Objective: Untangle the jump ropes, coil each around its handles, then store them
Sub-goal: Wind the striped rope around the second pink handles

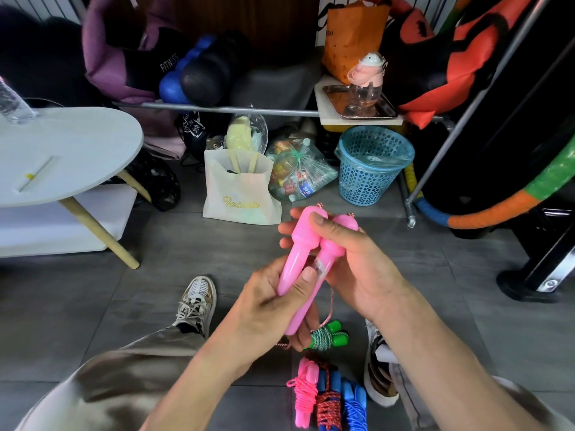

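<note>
Handles [306, 244] between both hands, apparently.

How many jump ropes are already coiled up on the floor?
4: a green-handled rope just below the hands, then a row nearer the person: a pink rope, a blue-handled rope with red cord, and an all-blue rope. The forearms may hide others.
</note>
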Motion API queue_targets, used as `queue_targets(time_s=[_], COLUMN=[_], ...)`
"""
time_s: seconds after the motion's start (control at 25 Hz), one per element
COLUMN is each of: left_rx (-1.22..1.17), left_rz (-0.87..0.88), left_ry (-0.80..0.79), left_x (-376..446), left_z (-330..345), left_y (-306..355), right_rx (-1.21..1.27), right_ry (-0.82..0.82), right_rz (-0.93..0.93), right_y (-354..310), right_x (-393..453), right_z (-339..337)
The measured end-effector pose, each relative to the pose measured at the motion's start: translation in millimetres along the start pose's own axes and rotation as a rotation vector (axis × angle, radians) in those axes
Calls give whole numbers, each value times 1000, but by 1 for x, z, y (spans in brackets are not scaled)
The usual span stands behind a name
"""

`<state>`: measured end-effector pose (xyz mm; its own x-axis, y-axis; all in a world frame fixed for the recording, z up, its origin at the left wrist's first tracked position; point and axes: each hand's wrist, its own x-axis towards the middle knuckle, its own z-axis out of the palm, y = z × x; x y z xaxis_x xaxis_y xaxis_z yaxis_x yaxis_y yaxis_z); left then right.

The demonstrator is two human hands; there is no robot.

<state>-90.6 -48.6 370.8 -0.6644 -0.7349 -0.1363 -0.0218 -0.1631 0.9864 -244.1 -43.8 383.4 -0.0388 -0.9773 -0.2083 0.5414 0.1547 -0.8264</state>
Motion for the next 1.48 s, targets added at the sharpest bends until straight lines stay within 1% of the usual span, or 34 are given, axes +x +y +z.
queue_targets(time_s=[0.16,0.32,0.48,0.52,0.56,0.6,0.64,0.68,0.72,0.76,0.8,0.84,0.92,0.96,1.0,1.08,1.12,1.16,1.2,1.24,1.28,1.32,1.36,1.4,1.48], left_rx=[-33,-45,30,31,22,7,-12,-40,-74,-110,-143,-177,-248,-283,-320,-367,-356,-324,-215,9,306,570,733,824,927], left_rz=[-44,-27,-3,2,0,-11,-27,-46,-62,-74,-82,-87,-99,-106,-113,-117,-116,-119,-112,-75,-30,-16,-38,-76,-138], left_ry=[11,-22,34,47,61,82,107,128,144,151,148,136,115,122,133,160,195,250,315,370,390,380,342,282,182], left_x=[0,1,0,0,0,1,2,3,5,6,6,6,6,5,6,7,8,10,13,14,15,15,14,13,12], left_z=[-1,-5,-2,-1,-1,-1,-2,-3,-5,-7,-9,-9,-11,-12,-11,-10,-10,-12,-14,-16,-19,-21,-23,-23,-21], left_y=[0,0,-2,-2,-2,-2,-3,-3,-3,-1,1,3,5,7,8,7,5,2,-3,-8,-12,-16,-18,-18,-16], right_rx=[32,12,6,-33,-155,-400,-731,-1009,-1135,-1081,-957,-862,-726,-668,-609,-597,-732,-990,-1295,-1571,-1722,-1753,-1769,-1803,-1864], right_ry=[7,19,45,58,98,156,245,357,472,539,539,468,273,209,176,199,214,197,148,72,7,-28,-41,-48,-47], right_rz=[21,18,22,42,58,72,69,5,-110,-219,-280,-280,-195,-156,-112,-32,-4,-6,-35,-83,-128,-160,-181,-204,-201], right_y=[4,2,3,1,-2,-7,-9,-8,-6,-5,-5,-6,-5,-3,-1,6,11,17,24,30,34,33,29,23,10], right_x=[1,1,1,0,-2,-5,-7,-8,-7,-5,-3,0,3,3,3,0,-1,-3,-4,-8,-13,-15,-17,-17,-19], right_z=[2,0,2,5,6,7,4,0,-6,-13,-17,-19,-18,-15,-11,-3,0,2,4,7,10,11,9,5,-1])
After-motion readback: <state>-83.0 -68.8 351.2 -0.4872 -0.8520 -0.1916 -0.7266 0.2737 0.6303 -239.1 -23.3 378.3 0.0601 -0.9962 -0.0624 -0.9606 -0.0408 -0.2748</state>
